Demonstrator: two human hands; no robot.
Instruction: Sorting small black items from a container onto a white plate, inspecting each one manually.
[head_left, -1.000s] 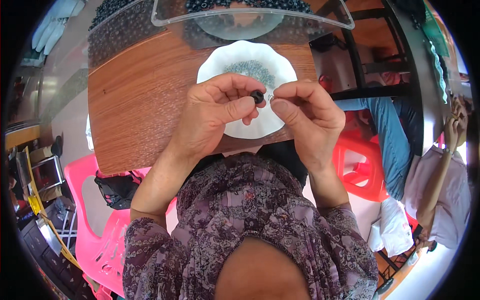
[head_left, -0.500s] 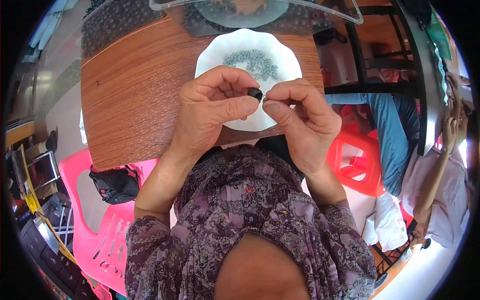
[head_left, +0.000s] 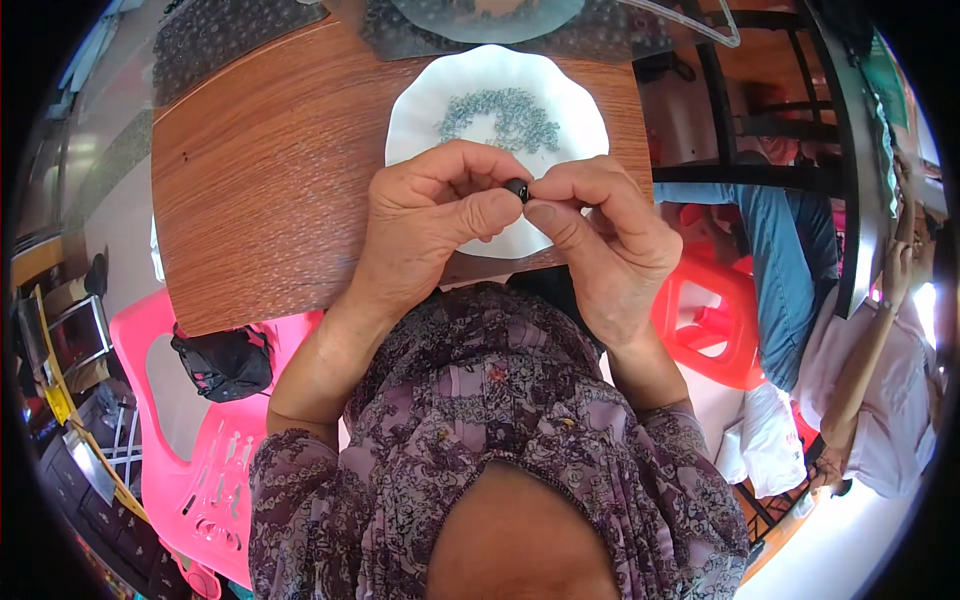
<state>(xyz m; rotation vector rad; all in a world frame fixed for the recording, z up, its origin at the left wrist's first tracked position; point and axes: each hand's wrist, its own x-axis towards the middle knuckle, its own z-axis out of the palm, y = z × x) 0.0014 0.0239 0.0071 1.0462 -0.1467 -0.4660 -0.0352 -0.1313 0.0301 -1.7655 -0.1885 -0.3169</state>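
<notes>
1. Pinching small black cylindrical part (head_left: pixel 516 188) between thumb and index of left grip (head_left: pixel 415 220).
2. Curled in with right grip (head_left: pixel 615 230), thumb and index tips right at black part's right end; can't tell whether closed on anything.
3. Holding black part, as viewed, over near half of white scalloped plate (head_left: pixel 585 105), between both grips.
4. Scattered loose on plate, beyond both grips: small clear pieces (head_left: pixel 500 108).
5. Under plate: brown wood-grain worktop (head_left: pixel 250 200).
6. Past plate, cut off by upper edge: clear plastic container (head_left: pixel 620 35), dark pieces inside, blurred.
7. Left of worktop: pink chair (head_left: pixel 165 425), with black bag (head_left: pixel 222 362) on seat.
8. Off right: red stool (head_left: pixel 735 335), white plastic bag (head_left: pixel 772 440), seated co-worker in blue trousers (head_left: pixel 780 270).
</notes>
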